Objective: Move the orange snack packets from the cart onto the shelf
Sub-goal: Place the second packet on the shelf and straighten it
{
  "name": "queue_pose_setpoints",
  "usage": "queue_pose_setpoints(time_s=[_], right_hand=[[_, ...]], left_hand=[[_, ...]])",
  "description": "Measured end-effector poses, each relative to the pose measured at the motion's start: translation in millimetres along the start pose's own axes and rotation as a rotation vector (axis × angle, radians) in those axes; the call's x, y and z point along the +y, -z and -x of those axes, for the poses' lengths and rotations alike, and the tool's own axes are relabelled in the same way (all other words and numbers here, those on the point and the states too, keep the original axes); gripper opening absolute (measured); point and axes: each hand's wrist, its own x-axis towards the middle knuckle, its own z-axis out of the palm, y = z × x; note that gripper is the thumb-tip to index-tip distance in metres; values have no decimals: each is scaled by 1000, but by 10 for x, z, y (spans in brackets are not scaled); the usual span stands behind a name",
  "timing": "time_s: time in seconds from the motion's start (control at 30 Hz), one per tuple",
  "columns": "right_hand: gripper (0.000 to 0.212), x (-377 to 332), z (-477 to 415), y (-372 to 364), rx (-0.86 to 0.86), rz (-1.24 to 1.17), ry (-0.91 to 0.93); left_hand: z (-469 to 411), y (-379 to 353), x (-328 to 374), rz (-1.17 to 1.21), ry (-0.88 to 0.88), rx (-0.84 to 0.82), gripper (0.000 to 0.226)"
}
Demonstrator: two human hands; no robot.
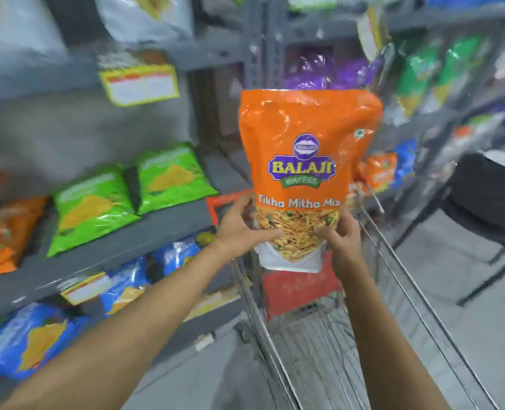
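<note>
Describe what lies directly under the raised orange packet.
Under the orange packet, held by both hands, the wire cart shows a red packet and bare wire floor. The packet covers the cart's far end.

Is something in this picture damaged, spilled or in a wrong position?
Nothing stands out. The orange snack packet is upright, sealed and undamaged, held at its lower corners by the left hand and right hand above the cart. The green packets lie orderly on the shelf. The background is too blurred to judge.
</note>
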Motion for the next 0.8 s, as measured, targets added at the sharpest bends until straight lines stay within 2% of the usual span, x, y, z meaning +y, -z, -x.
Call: queue_pose_setpoints(time_s=[0.2,0.47,0.67,0.77,0.8], right_hand=[[46,-491,-471,-1014,-174,-92,200],[45,-1065,-546,-2812,-416,-240,348],[37,-1414,-114,-4371,-506,-271,403],[36,-1529,123,-5227,-550,-299,435],[37,-1563,185,-5508,-558,-311,447]], left_hand=[[189,894,681,15,-157,260,60],[799,2433,1208,-29,-297,580,80],[1494,3891,1431,-105,-398,684,64],[1854,4682,1535,-143,-437,689,81],[1966,4955,1569,-163,-464,682,79]])
